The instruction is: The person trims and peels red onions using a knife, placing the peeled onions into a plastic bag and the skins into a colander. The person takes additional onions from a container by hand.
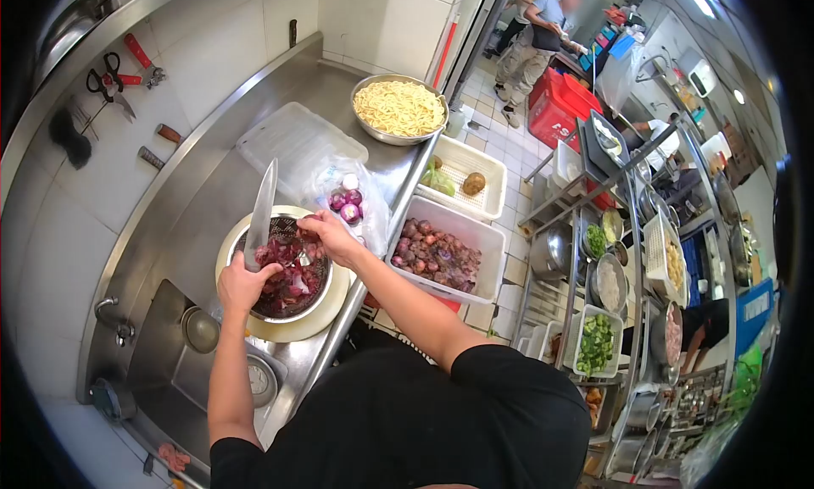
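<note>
A large knife (264,202) points up from my left hand (240,284), whose fingers are closed round its handle at the left side of a metal colander (326,296). Red onion skins and pieces (292,284) fill much of the colander, which sits on a pale round board (337,307). Over the colander's right side, my right hand (332,239) is closed on a dark red onion (310,226), partly hidden by the fingers. A clear plastic bag (373,209) with peeled red onions (347,202) lies just beyond my right hand.
A bowl of pale strips (398,108) stands at the counter's far end. Right of the counter are a bin of unpeeled onions (437,256) and a white crate (493,180). The sink (182,345) is at left. A person (543,40) stands beyond; shelves (632,319) hold food containers.
</note>
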Tool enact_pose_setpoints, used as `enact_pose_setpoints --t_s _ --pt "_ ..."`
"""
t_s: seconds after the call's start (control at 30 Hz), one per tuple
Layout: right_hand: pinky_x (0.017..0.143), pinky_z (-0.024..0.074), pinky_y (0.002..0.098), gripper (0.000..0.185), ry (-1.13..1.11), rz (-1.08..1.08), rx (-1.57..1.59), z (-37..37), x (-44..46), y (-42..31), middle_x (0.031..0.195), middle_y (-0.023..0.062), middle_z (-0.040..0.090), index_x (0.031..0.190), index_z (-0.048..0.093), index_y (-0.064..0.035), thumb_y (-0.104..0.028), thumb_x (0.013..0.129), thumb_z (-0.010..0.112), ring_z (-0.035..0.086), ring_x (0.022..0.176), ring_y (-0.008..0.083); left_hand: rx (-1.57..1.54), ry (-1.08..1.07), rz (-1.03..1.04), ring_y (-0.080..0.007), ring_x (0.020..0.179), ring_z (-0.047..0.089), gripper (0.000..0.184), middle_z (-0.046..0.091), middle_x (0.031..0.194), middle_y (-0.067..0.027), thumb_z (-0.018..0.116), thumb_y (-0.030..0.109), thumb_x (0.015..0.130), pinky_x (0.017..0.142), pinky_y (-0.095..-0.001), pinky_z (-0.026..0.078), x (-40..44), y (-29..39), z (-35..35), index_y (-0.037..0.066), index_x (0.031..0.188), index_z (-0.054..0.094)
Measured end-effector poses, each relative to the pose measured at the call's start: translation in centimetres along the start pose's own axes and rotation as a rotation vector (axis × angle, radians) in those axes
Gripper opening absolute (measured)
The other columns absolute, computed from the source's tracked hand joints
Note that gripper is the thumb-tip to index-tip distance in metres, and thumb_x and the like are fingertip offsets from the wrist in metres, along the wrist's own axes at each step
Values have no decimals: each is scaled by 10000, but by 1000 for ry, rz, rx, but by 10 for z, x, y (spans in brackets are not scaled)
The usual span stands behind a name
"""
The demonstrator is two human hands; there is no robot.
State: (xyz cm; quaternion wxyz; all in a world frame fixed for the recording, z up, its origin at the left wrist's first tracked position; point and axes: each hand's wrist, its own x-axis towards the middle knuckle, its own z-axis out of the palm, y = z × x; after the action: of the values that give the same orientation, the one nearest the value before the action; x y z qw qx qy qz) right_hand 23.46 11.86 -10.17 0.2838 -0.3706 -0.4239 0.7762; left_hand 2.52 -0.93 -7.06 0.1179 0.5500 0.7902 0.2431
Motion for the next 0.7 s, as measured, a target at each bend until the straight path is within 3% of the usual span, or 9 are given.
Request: enact_pose_setpoints --t_s 0.07,0.17,0.23,0.4,0.47,0.7 --pt "504 467 303 284 4 -15 169 4 -11 3 902 47 609 1132 474 -109 -266 967 643 588 641 176 16 -43 -40 -500 810 658 698 673 765 -270 625 718 846 713 -565 505 10 -25 17 25 920 658" --pt "526 452 319 192 -89 2 418 1 -15 8 922 33 592 1148 532 -157 -272 996 561 553 644 200 -114 112 -1 -505 826 654 695 663 771 -292 552 721 890 725 -580 496 23 -49 37 40 977 660" --pt "574 488 329 201 -144 5 449 -2 -15 12 936 49 617 1178 542 -166 -274 1010 515 579 696 219 65 26 -60 -485 856 671 678 694 836 -279 673 678 827 765 -560 515 28 -37 22 23 1004 664" --pt "453 412 317 213 -213 -40 441 -3 -21 9 820 59 590 1108 547 -152 -324 994 493 555 547 209 151 -45 -62 -441 884 700 702 728 923 -242 803 644 714 777 -518 534 19 -3 -6 4 970 670" --pt "397 337 300 229 -206 -45 422 3 -25 5 792 59 595 1084 553 -146 -342 1000 468 519 478 199 -5 -48 -54 -413 845 705 688 729 895 -223 815 636 709 749 -489 535 18 -6 0 12 959 670" --pt "398 300 283 264 -114 44 378 15 -8 30 678 6 559 963 591 -184 -423 968 478 459 448 140 -466 -68 88 -284 717 679 592 713 796 -131 886 518 702 690 -392 523 16 -7 29 27 965 686"
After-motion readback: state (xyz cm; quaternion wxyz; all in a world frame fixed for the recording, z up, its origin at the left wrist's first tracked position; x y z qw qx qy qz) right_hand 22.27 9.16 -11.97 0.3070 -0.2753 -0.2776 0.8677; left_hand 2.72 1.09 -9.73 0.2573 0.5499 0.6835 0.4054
